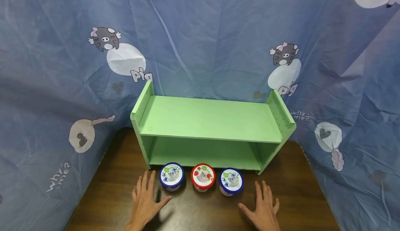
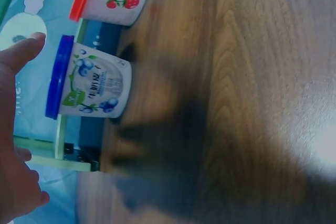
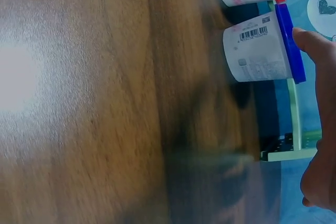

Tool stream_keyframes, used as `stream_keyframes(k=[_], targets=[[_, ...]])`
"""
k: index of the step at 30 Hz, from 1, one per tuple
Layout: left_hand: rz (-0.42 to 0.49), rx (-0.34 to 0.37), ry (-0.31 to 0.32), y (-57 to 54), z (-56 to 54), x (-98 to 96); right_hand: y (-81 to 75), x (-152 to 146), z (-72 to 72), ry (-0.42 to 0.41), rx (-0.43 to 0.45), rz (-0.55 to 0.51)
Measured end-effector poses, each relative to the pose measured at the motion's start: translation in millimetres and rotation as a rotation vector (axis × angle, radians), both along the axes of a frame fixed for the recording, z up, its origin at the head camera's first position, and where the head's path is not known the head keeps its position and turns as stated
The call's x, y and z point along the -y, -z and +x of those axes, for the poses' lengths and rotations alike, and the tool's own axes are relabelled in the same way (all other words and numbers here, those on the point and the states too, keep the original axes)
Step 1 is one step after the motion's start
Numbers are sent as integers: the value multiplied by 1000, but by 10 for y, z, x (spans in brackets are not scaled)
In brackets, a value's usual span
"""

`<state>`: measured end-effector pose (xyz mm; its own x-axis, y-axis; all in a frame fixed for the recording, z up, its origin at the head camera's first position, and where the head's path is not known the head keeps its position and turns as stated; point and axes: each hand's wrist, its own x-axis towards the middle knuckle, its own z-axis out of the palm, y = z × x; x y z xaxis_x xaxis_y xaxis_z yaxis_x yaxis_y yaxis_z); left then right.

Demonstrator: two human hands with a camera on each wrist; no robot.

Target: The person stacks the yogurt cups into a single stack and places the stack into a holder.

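Three lidded tubs stand in a row on the wooden table in the head view. The left tub (image 1: 171,176) has a blue lid and blueberry pictures, the middle tub (image 1: 203,177) a red lid with strawberry pictures, and the right tub (image 1: 231,181) another blue lid. My left hand (image 1: 145,203), fingers spread, hovers just left of the left tub and holds nothing. To the right of the right tub my right hand (image 1: 263,210) is spread likewise, apart from it and holding nothing. Both wrist views show the tubs upright; the right tub's barcode side (image 3: 257,48) faces the right wrist camera.
Directly behind the tubs stands a green two-level shelf (image 1: 209,118) with raised side panels. A blue curtain (image 1: 212,50) printed with pigs surrounds the table on the back and sides. The brown wooden table (image 1: 200,217) extends in front of the tubs.
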<state>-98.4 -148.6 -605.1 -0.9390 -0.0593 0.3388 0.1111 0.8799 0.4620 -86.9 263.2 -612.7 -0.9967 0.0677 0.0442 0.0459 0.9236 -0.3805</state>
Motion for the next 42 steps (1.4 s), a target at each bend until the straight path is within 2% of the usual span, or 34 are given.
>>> stream_keyframes(k=[4,8,14,16,21,27,33,42], targets=[[72,-10,-6,72,-26,-18,82,43,-6,-3,-59,-40],[149,10,-9,140,-46,-45,140,82,-17,-4,-103,-81],[242,91,-32,212,-83,-94,198,127,-53,19,-73,-149],[261,119,-36,241,-105,-104,228,142,-70,31,-69,-168],[296,135,-49,314,-136,-123,299,184,-85,46,-74,-218],[329,116,-60,345,-156,-148,340,222,-114,70,-27,-287],[352,162,-77,374,-188,-189,410,243,-158,95,3,-396],[409,196,-92,470,-238,-233,540,305,-210,130,-34,-457]])
